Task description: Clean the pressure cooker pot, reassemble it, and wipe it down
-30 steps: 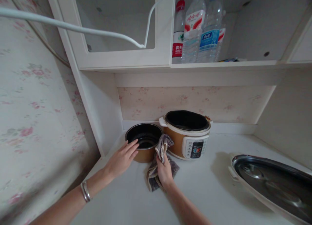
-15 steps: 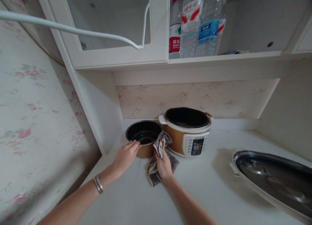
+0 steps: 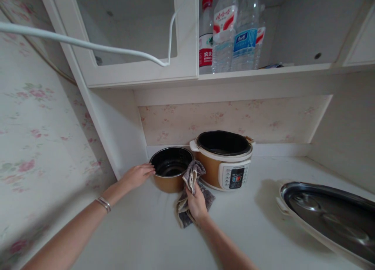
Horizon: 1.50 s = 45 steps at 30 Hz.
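Observation:
A brown inner pot (image 3: 170, 174) with a black inside stands on the white counter (image 3: 240, 223), just left of a brown and white electric cooker (image 3: 224, 158) that has no lid on. My left hand (image 3: 137, 175) lies against the pot's left rim with the fingers stretched out. My right hand (image 3: 196, 203) is closed on a grey cloth (image 3: 191, 177), whose upper end rests against the pot's right side. The cloth's lower end lies on the counter.
The cooker's lid (image 3: 331, 219) lies upturned at the right front. Above, a shelf holds several plastic bottles (image 3: 231, 32). A white cable (image 3: 88, 45) hangs across a cabinet door. A flowered wall (image 3: 35, 125) closes the left side.
My left hand has slid from the pot's front rim round to its left side. The right hand and cloth have hardly moved.

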Tool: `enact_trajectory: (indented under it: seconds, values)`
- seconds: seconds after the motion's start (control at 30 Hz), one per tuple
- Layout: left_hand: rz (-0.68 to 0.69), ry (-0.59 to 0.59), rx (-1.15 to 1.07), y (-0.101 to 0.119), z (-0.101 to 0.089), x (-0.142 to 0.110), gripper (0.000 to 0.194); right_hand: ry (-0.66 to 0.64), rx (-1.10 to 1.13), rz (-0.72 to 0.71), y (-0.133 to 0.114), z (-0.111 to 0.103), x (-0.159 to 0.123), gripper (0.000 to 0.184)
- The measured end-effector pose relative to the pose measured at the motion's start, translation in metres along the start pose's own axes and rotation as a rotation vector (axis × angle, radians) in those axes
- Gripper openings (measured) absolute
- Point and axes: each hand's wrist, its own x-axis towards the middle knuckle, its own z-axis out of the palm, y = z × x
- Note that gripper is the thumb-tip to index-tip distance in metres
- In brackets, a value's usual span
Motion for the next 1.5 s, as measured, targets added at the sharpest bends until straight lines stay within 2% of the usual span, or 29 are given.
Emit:
enact_trajectory:
  seconds: [0.07,0.2,0.27,0.33,0.4,0.47,0.6,0.67,0.77,0.87,0.93,1.0,1.1,1.23,1.33,1.4,1.5]
  values:
    - [-0.062,0.059,0.014,0.017,0.008,-0.002,0.039,-0.010,-0.027,0.014,-0.001,-0.001,0.000,0.045]
    - [-0.180,0.205,0.024,0.070,0.019,-0.010,0.038,-0.023,-0.072,0.017,-0.005,-0.002,0.000,0.048]
    - [-0.162,0.217,-0.044,0.091,0.020,-0.013,0.038,-0.027,-0.082,0.003,-0.006,-0.002,0.000,0.050]
    - [-0.093,0.171,-0.133,0.098,0.017,-0.014,0.040,-0.033,-0.084,-0.004,-0.005,-0.002,0.000,0.050]
    - [-0.012,0.129,-0.174,0.088,0.012,-0.012,0.042,-0.044,-0.080,-0.007,-0.003,-0.002,0.000,0.049]
    - [0.021,0.122,-0.144,0.065,0.006,-0.007,0.044,-0.046,-0.076,-0.004,-0.001,-0.002,0.000,0.046]
    - [-0.055,0.085,-0.042,0.013,0.001,0.006,0.048,-0.039,-0.084,0.018,0.001,-0.003,0.000,0.044]
    - [-0.091,0.028,-0.030,0.004,0.004,0.009,0.047,-0.035,-0.080,0.014,0.000,-0.003,0.000,0.044]
    - [-0.166,0.033,0.002,0.022,0.011,0.008,0.045,-0.022,-0.070,0.007,-0.003,-0.002,-0.001,0.044]
    - [-0.219,0.102,0.059,0.064,0.013,0.001,0.041,-0.013,-0.073,0.000,-0.005,-0.002,0.000,0.047]
    - [-0.207,0.117,0.046,0.090,0.011,-0.004,0.041,-0.004,-0.066,-0.007,-0.006,-0.002,0.000,0.048]
    - [-0.150,0.136,-0.002,0.103,0.006,-0.007,0.042,-0.001,-0.050,-0.006,-0.007,-0.004,0.000,0.049]
    - [-0.062,0.163,-0.052,0.091,-0.003,-0.003,0.044,-0.003,-0.041,0.001,-0.008,-0.006,0.000,0.048]
    - [-0.068,0.116,-0.026,0.034,-0.008,0.009,0.048,0.001,-0.060,0.036,-0.008,-0.007,0.000,0.046]
    - [-0.047,0.015,-0.025,0.002,-0.001,0.012,0.049,-0.001,-0.063,0.043,-0.009,-0.007,0.000,0.045]
    - [-0.071,-0.005,-0.020,0.001,0.008,0.010,0.048,-0.004,-0.060,0.032,-0.009,-0.006,0.000,0.045]
    - [-0.184,0.091,0.028,0.029,0.018,0.002,0.046,0.008,-0.061,0.015,-0.008,-0.005,0.000,0.046]
